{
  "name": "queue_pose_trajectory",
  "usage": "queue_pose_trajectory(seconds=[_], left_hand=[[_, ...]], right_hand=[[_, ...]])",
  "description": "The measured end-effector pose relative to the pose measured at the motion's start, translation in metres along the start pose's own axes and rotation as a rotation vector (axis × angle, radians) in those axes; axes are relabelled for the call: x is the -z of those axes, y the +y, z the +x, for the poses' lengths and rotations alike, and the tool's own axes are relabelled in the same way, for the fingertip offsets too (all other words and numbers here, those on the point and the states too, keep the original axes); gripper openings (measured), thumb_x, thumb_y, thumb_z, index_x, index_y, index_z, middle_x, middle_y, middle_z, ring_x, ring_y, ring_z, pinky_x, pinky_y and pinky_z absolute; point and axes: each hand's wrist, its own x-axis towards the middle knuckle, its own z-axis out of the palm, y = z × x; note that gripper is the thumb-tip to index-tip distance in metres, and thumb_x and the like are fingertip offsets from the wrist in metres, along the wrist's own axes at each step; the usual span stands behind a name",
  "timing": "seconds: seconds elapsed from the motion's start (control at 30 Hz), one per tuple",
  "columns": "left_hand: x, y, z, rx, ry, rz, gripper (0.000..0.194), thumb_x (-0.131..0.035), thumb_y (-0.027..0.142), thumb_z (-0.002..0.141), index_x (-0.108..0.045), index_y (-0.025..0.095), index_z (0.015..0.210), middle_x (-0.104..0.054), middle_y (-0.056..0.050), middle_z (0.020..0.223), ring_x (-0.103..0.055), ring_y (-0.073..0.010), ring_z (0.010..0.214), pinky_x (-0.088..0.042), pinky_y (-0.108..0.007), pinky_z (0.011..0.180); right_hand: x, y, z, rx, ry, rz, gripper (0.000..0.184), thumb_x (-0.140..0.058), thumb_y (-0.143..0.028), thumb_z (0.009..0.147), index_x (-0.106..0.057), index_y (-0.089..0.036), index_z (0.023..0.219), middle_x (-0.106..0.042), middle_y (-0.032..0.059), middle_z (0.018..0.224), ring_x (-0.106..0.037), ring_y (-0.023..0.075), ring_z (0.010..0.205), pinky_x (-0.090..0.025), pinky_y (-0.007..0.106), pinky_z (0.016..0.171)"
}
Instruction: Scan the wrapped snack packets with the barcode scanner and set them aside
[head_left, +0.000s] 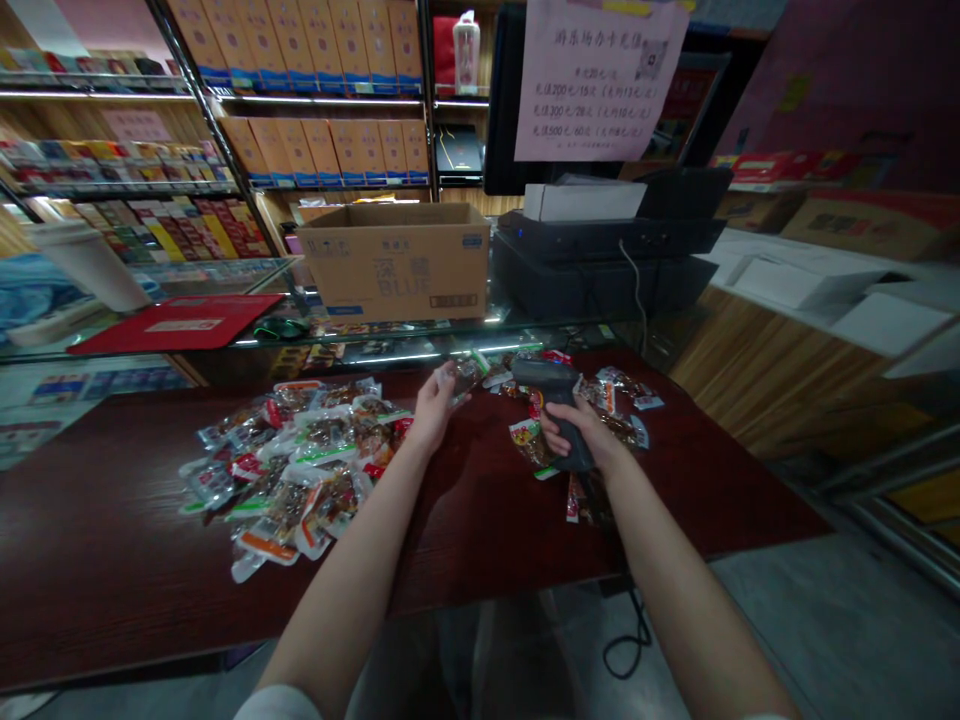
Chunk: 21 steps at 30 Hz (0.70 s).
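Observation:
My right hand [581,430] is wrapped round the handle of a dark barcode scanner [544,376], whose head points left above the dark red table [480,540]. Between the fingers of my left hand [435,402] is a clear snack packet [469,373] with brown contents and a green strip. To the left of that hand spreads a heap of similar snack packets [322,440], with orange, green and red markings. Around and partly beneath the scanner lie several more packets [529,440], some covered by my right hand.
At the back, a cardboard box [397,265] stands on a glass counter [450,340]. Right of it are a black printer-like machine [600,260] and a monitor with a paper notice [600,80]. A red mat [187,322] and a white cup [90,265] are at left. A cable [637,640] hangs below the table.

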Motion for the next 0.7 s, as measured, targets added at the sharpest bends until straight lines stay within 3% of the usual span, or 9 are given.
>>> queue_pose_trajectory(seconds=[0.2,0.5,0.6,0.7], left_hand=[[-0.0042,-0.0011,-0.0029,-0.029,-0.071,0.044,0.045,-0.077,0.044,0.071,-0.066,0.014,0.102,-0.069,-0.007,0.106,-0.064,-0.0203,0.099,-0.055,-0.044,0.091],[-0.0064,0.0017,-0.0081,-0.039,-0.099,0.235,0.041,-0.065,0.047,0.079,-0.067,0.015,0.103,-0.071,-0.006,0.092,-0.066,-0.0176,0.086,-0.053,-0.036,0.086],[-0.0053,0.0006,-0.0047,-0.102,-0.091,0.317,0.04,-0.063,0.047,0.08,-0.067,0.013,0.102,-0.072,-0.008,0.097,-0.066,-0.021,0.094,-0.048,-0.039,0.095],[-0.0048,0.0069,-0.0031,-0.189,-0.011,0.51,0.04,-0.06,0.038,0.083,-0.065,0.011,0.112,-0.069,-0.013,0.112,-0.063,-0.0256,0.108,-0.042,-0.039,0.102]], right_hand=[[-0.0039,-0.0011,-0.0021,-0.045,-0.018,-0.04,0.033,-0.072,-0.035,0.075,-0.054,-0.018,0.098,-0.047,-0.009,0.054,-0.034,0.0037,0.034,-0.026,0.019,0.035],[-0.0068,0.0042,-0.0002,-0.049,-0.016,-0.064,0.029,-0.073,-0.034,0.074,-0.053,-0.019,0.089,-0.047,-0.0094,0.053,-0.036,0.0041,0.033,-0.029,0.018,0.033],[-0.0055,0.0049,0.0003,-0.043,-0.022,-0.052,0.029,-0.071,-0.033,0.075,-0.053,-0.019,0.091,-0.047,-0.0095,0.053,-0.035,0.0041,0.033,-0.03,0.018,0.033],[-0.0039,0.0042,0.0,-0.034,-0.029,-0.038,0.03,-0.07,-0.034,0.076,-0.051,-0.02,0.095,-0.047,-0.0098,0.053,-0.035,0.0045,0.033,-0.029,0.018,0.033]])
